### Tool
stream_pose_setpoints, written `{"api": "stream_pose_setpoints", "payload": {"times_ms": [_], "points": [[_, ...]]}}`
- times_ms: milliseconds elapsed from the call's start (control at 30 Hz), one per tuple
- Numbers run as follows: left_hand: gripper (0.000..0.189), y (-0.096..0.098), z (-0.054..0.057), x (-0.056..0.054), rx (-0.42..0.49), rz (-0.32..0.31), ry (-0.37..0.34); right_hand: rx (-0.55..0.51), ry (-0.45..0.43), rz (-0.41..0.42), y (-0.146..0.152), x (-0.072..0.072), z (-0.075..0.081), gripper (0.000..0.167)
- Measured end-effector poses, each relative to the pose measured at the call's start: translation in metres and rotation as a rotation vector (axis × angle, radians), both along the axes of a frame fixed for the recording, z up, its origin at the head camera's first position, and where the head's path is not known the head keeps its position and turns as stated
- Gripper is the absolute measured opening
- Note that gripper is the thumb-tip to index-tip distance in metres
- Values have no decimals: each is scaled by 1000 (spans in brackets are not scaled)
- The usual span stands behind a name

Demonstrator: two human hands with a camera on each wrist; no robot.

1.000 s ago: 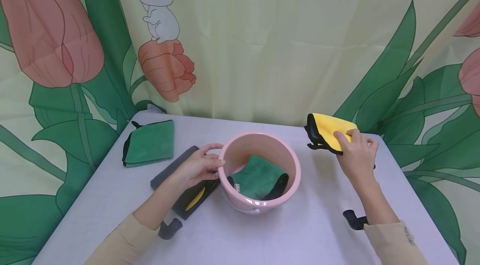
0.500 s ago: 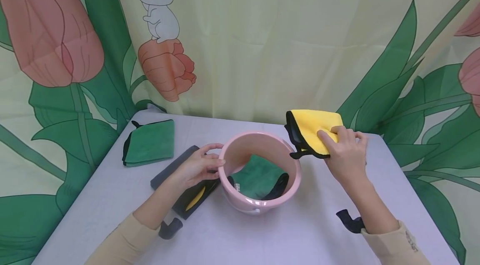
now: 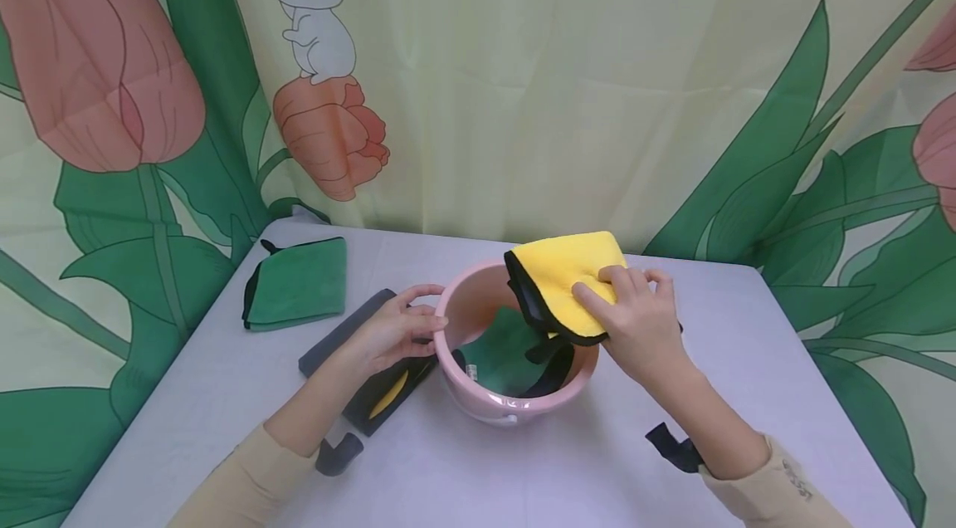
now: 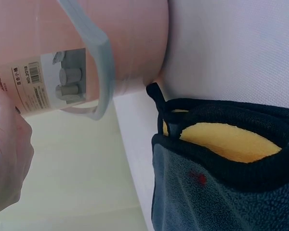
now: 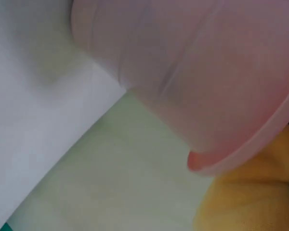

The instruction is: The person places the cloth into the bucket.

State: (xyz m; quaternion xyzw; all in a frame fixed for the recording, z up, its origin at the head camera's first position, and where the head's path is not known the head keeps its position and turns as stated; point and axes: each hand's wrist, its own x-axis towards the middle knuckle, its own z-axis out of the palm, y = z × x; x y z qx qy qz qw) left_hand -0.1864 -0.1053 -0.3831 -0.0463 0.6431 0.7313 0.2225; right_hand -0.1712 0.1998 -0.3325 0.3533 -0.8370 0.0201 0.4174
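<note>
My left hand (image 3: 396, 333) holds the left rim of a pink bucket (image 3: 478, 405), thumb and fingers at its edge. A folded green cloth (image 3: 493, 354) with black trim lies inside the bucket. My right hand (image 3: 641, 327) pinches a folded yellow cloth (image 3: 571, 275) with black edging, held over the bucket's right side. In the right wrist view the yellow cloth (image 5: 255, 202) shows beyond the bucket's rim (image 5: 260, 139). The left wrist view shows the bucket's white handle (image 4: 103, 67) and a printed label (image 4: 33, 79).
Left of the bucket, partly under my left forearm, lies a dark grey cloth (image 3: 347, 333) with a yellow inside. Another folded green cloth (image 3: 299, 283) is at the table's back left. A printed curtain (image 3: 523, 96) hangs behind the white table (image 3: 582, 478).
My right hand has carried the yellow cloth leftward, from right of the bucket to over its right rim. My left hand and the bucket have stayed in place.
</note>
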Motion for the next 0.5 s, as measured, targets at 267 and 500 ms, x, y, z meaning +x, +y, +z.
{"api": "stream_pose_setpoints", "payload": {"times_ms": [267,500], "points": [[57,0,-1,0,-8,10,-5,79,-60,96,-22,0,-6,42],[59,0,-1,0,-10,10,-5,147,-138,155,-37,-3,-12,37]]}}
